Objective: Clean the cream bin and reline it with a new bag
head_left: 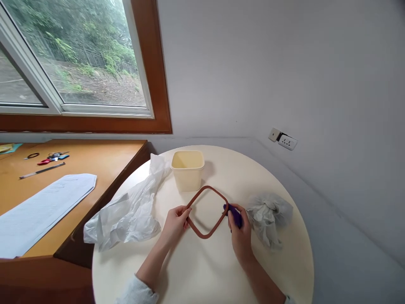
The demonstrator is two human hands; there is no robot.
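My left hand [176, 219] pinches the left corner of a brown square ring with rounded corners [202, 235], which is tilted above the round table. On the other side, my right hand [241, 236] grips a dark purple cloth [234, 216]. The cloth meets the right corner of the ring, and my fingers partly cover it. Just beyond the ring stands a cream square bin [188, 179], upright with its open top showing.
A crumpled white plastic bag [133, 215] lies left on the round table [202, 278]; a knotted translucent bag [268, 215] sits right. The wooden desk [104, 156] at left bears papers [47, 211], a pen [42, 170] and keys [55, 157]. A wall socket [287, 142] is at right.
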